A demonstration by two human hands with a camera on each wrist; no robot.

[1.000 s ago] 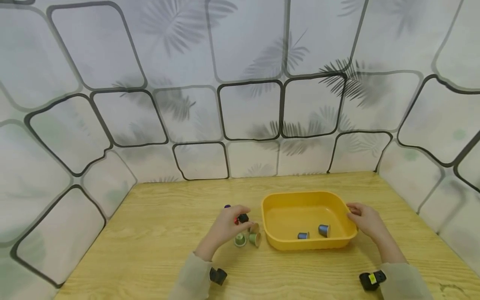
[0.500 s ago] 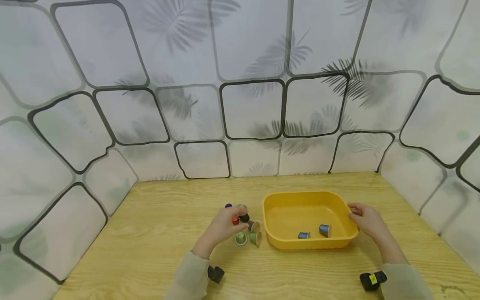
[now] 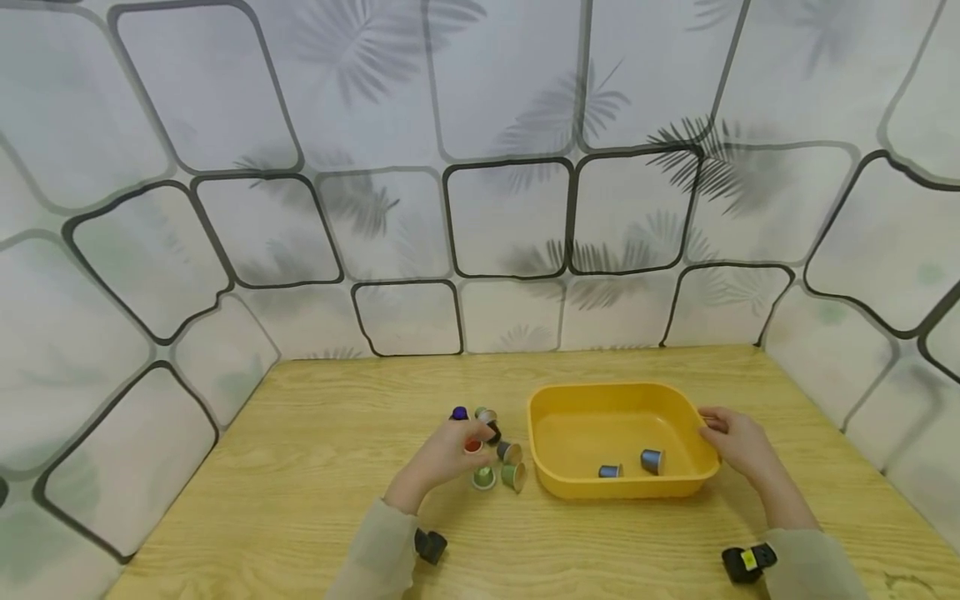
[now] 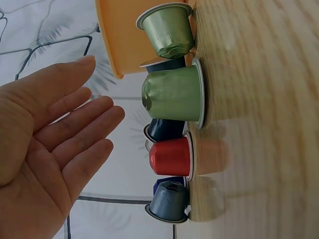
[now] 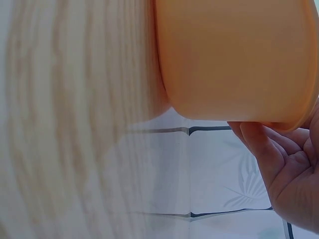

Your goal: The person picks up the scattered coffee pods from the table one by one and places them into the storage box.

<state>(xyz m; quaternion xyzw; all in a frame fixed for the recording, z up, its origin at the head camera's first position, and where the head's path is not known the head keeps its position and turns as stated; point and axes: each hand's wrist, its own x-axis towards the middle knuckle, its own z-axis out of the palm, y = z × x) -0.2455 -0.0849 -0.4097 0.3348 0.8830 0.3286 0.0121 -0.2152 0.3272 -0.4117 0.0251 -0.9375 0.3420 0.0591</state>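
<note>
My left hand hovers palm inward over a loose cluster of coffee capsules, fingers extended and holding nothing. In the left wrist view, two green capsules, a red capsule and a grey-blue capsule stand or lie on the table beside it. A purple capsule sits at the cluster's far side; some others are partly hidden behind the fingers. My right hand grips the right rim of a yellow tray. Inside that tray lie two blue capsules, tipped on their sides.
The wooden table runs back to a patterned cloth backdrop, which also closes off both sides. The tray stands just right of the cluster, with a narrow gap between them.
My left hand has drawn slightly left and nearer, uncovering more of the red, purple and black capsules. The right hand stays at the tray rim. The head view has shifted a little.
</note>
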